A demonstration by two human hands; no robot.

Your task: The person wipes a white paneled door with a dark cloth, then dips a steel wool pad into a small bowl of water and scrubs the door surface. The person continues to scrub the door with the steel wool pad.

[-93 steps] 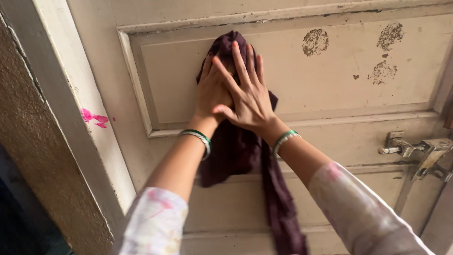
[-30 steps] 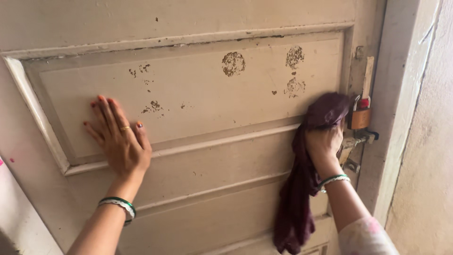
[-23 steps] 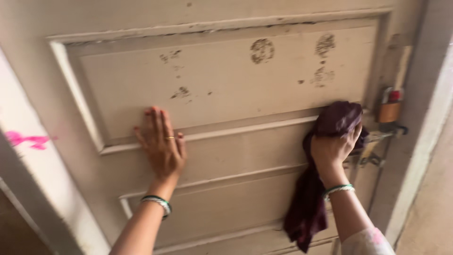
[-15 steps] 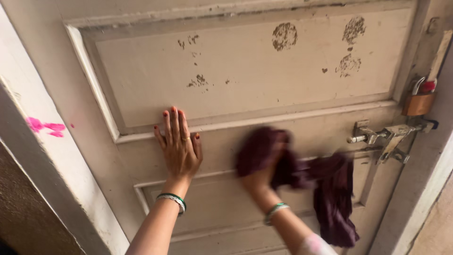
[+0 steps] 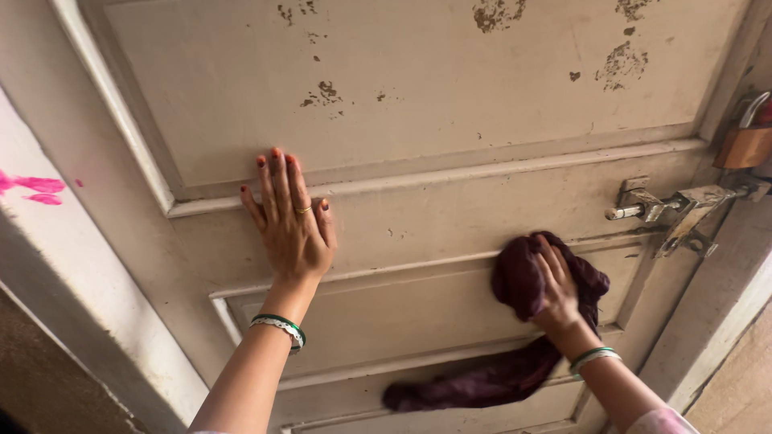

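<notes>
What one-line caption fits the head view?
Right hand presses a maroon cloth to a cream door; left hand lies flat.

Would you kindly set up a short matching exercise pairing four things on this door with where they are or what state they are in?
Things:
1. left hand
2. right hand
3. padlock
4. sliding bolt latch

Places or states:
A. hangs at the door's right edge, above the latch
B. presses a dark maroon cloth against the lower panel
C. lies flat with fingers spread on the door's middle rail
D. fixed to the door's right side, level with the middle rail

Pairs: 1-C, 2-B, 3-A, 4-D
</notes>
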